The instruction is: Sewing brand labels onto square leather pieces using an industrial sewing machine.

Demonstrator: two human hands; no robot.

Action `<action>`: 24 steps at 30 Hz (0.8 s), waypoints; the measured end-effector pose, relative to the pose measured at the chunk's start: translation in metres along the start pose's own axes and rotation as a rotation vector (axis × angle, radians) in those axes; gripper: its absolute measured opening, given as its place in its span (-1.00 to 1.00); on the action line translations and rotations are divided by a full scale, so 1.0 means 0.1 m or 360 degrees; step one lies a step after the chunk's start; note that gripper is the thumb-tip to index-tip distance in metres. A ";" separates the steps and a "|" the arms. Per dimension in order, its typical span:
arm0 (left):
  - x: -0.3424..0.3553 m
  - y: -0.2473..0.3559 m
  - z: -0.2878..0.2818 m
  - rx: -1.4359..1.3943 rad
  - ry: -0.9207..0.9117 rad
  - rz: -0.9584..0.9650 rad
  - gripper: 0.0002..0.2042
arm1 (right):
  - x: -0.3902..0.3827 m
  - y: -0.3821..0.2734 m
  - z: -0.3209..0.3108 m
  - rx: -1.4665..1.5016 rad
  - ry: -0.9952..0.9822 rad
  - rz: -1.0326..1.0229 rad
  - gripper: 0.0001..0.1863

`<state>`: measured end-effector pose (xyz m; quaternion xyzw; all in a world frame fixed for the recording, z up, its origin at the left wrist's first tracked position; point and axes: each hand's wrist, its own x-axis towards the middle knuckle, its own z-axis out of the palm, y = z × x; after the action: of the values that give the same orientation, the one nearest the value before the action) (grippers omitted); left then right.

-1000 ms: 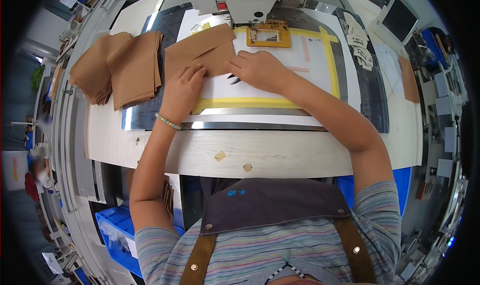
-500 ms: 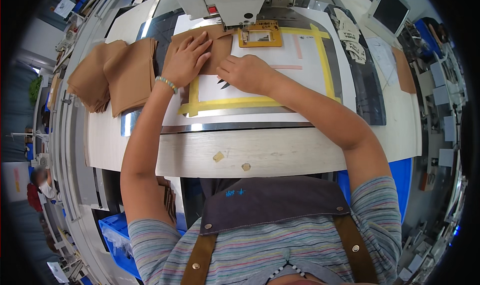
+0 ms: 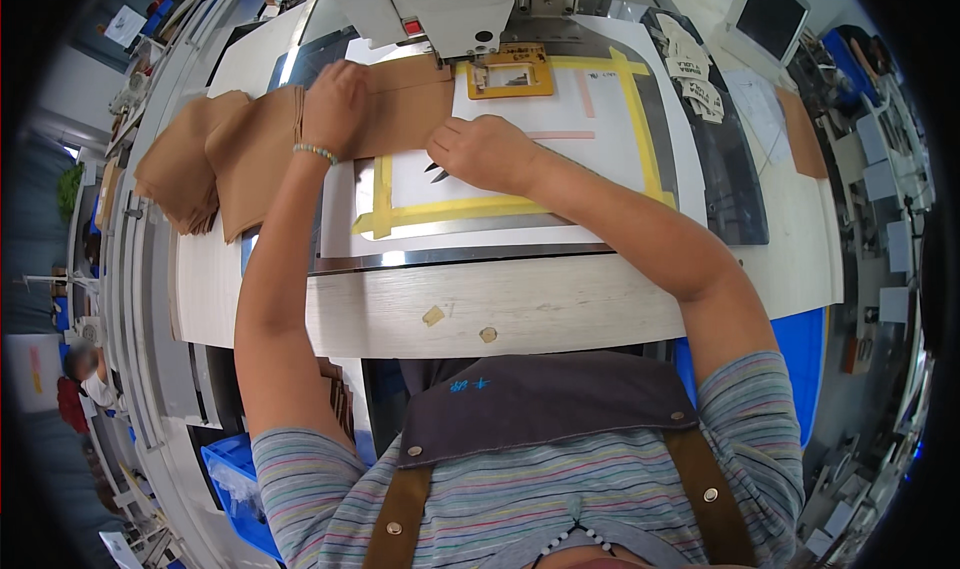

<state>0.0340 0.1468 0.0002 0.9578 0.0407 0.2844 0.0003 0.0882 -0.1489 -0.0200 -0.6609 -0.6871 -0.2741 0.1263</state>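
Note:
A flat brown fabric piece (image 3: 405,109) lies on the white taped sheet (image 3: 480,184), its far edge close under the head of an embroidery machine (image 3: 440,14). My left hand (image 3: 337,107) is closed at the piece's left edge, fingers curled and partly hidden. At its right edge the fingertips of my right hand (image 3: 487,154) are pressed together. Two dark pointed blades, like those of thread snips (image 3: 436,174), stick out from under that hand. A yellow frame (image 3: 510,91) sits beneath the machine head, right of the brown piece.
Stacks of brown fabric pieces (image 3: 255,164) lie to the left, close by my left forearm. Yellow tape (image 3: 450,211) borders the white sheet. Printed cloth strips (image 3: 690,69) lie on the right, with a monitor (image 3: 768,14) beyond. Blue bins (image 3: 240,494) stand below the table.
My left hand has slid left from lying spread on the brown piece to its left edge, and its fingers have curled. The right hand has stayed nearly in place. The view has shifted slightly.

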 end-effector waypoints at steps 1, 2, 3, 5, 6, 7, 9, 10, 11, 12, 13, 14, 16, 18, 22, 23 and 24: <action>-0.11 0.12 -0.07 -0.0177 -0.0178 0.0224 -0.72 | 0.00 0.00 -0.01 -0.0028 -0.0015 -0.0005 -0.98; -0.21 0.24 -0.14 -0.0351 -0.0356 0.0447 -0.73 | 0.00 0.00 -0.02 -0.0055 -0.0027 -0.0010 -0.97; -0.27 0.42 -0.20 -0.0353 -0.0360 0.0457 -0.73 | -0.01 0.02 -0.03 -0.0058 -0.0026 0.0000 -0.97; -0.39 0.69 -0.31 -0.0704 -0.0516 0.0523 -0.64 | -0.01 0.00 -0.04 -0.0113 0.0151 -0.0071 -0.90; -0.40 0.65 -0.29 -0.0700 -0.0518 0.0514 -0.64 | 0.00 0.00 -0.04 -0.0105 0.0153 -0.0076 -0.90; -0.36 0.62 -0.23 -0.0686 -0.0503 0.0517 -0.60 | 0.00 0.01 -0.05 -0.0065 0.0120 -0.0089 -0.90; -0.23 0.57 -0.14 -0.0673 -0.0486 0.0524 -0.55 | 0.00 0.03 -0.04 -0.0030 0.0087 -0.0100 -0.90; -0.15 0.55 -0.09 -0.0584 -0.0565 0.0460 -0.51 | -0.01 0.04 -0.04 -0.0019 0.0096 -0.0080 -0.89; -0.04 0.55 0.00 -0.0503 -0.0643 0.0404 -0.47 | -0.05 0.07 -0.04 -0.0015 0.0100 -0.0051 -0.88; 0.03 0.47 0.09 -0.0499 -0.0639 0.0403 -0.47 | -0.03 0.06 -0.04 -0.0017 0.0103 -0.0056 -0.88; 0.11 0.39 0.19 -0.0246 -0.0581 0.0395 -0.44 | -0.02 0.06 -0.03 0.0011 0.0076 -0.0024 -0.87; 0.19 0.32 0.31 -0.0003 -0.0524 0.0390 -0.41 | -0.02 0.06 -0.02 0.0037 0.0042 0.0014 -0.85; 0.37 0.17 0.38 0.0071 -0.0528 0.0199 -0.40 | 0.01 0.04 -0.03 0.0053 0.0087 0.0031 -0.84; 0.41 -0.19 0.36 0.0006 -0.0319 -0.0221 -0.35 | 0.10 -0.03 -0.03 0.0092 0.0148 0.0017 -0.82; 0.27 0.02 0.04 -0.0339 -0.0017 -0.0043 -0.52 | -0.01 0.03 0.01 0.0002 0.0206 0.0136 -0.87; 0.18 0.24 -0.13 -0.0305 -0.0011 0.0032 -0.57 | -0.07 0.06 0.00 -0.0056 0.0191 0.0181 -0.87; 0.03 0.41 -0.32 -0.0255 -0.0002 0.0098 -0.62 | -0.09 0.07 -0.01 -0.0062 0.0190 0.0202 -0.87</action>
<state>0.0217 0.1053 0.0297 0.9557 -0.0116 0.2861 0.0683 0.0954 -0.1571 -0.0230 -0.6878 -0.6298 -0.3177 0.1713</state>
